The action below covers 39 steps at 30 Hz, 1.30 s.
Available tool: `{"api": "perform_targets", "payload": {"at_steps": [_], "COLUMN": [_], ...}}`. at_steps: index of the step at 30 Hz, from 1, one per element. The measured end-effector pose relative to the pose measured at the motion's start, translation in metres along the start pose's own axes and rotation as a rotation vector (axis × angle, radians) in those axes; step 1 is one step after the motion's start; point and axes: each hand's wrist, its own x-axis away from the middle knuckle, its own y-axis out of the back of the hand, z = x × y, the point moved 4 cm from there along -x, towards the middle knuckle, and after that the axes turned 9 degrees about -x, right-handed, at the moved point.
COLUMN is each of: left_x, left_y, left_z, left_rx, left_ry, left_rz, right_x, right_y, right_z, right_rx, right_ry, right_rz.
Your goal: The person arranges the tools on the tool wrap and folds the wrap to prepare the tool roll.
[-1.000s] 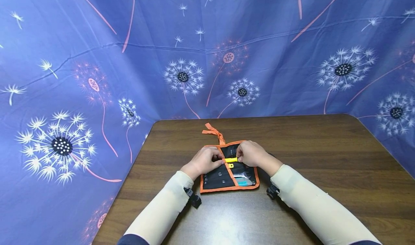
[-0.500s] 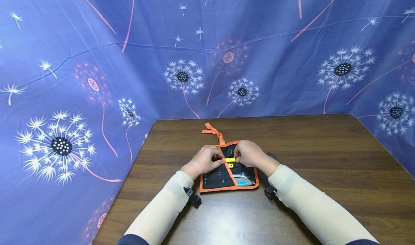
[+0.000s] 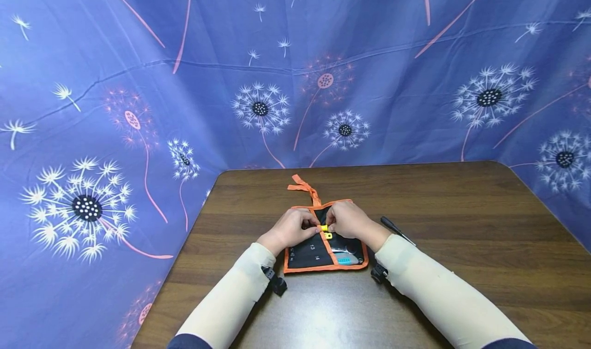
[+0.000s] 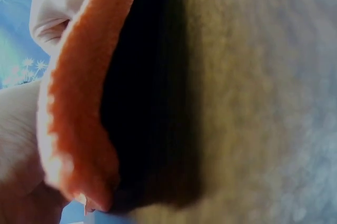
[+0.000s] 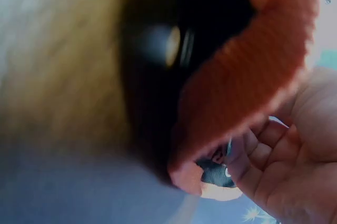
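Note:
A black tool roll (image 3: 302, 254) with orange edging lies unfolded on the table in the head view. My left hand (image 3: 291, 228) pinches the orange-trimmed pocket edge at its middle. My right hand (image 3: 350, 219) pinches the right end of a yellow rod-like tool (image 3: 324, 228), whose left end is inside the pocket; its exact kind is hidden. Just below it a smaller yellow piece with a hole (image 3: 328, 235) pokes out. A wrench (image 3: 341, 249) and a grey-and-teal tool (image 3: 347, 259) sit lower in the roll. Both wrist views show mostly orange edging (image 4: 79, 97) up close.
On the wooden table (image 3: 461, 200), a dark-handled screwdriver (image 3: 391, 225) lies right of the roll, partly behind my right forearm. Orange ties (image 3: 304, 187) stretch from the roll's far edge. A blue patterned cloth (image 3: 295, 108) hangs behind the table.
My right hand has moved left, and less of the yellow tool shows outside the pocket. The screwdriver has come into view behind my right wrist. My left hand has stayed in place.

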Motion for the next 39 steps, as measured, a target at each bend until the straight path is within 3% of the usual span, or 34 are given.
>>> {"api": "perform_targets", "payload": {"at_steps": [8,22,39], "left_x": [0.001,0.003,0.002], "left_y": [0.0,-0.001,-0.004], "left_z": [-0.001,-0.002,-0.002], "left_rx": [0.007,0.001,0.004], "left_ry": [0.014,0.037,0.068], "left_rz": [0.009,0.026,0.019], "right_x": [0.004,0.025,0.022], "right_y": [0.005,0.024,0.019], "right_z": [-0.009,-0.042,-0.034], "right_rx": [-0.112,-0.151,-0.042], "right_ry": [-0.081,-0.058,-0.099], "right_rz": [0.084,0.043,-0.007]}}
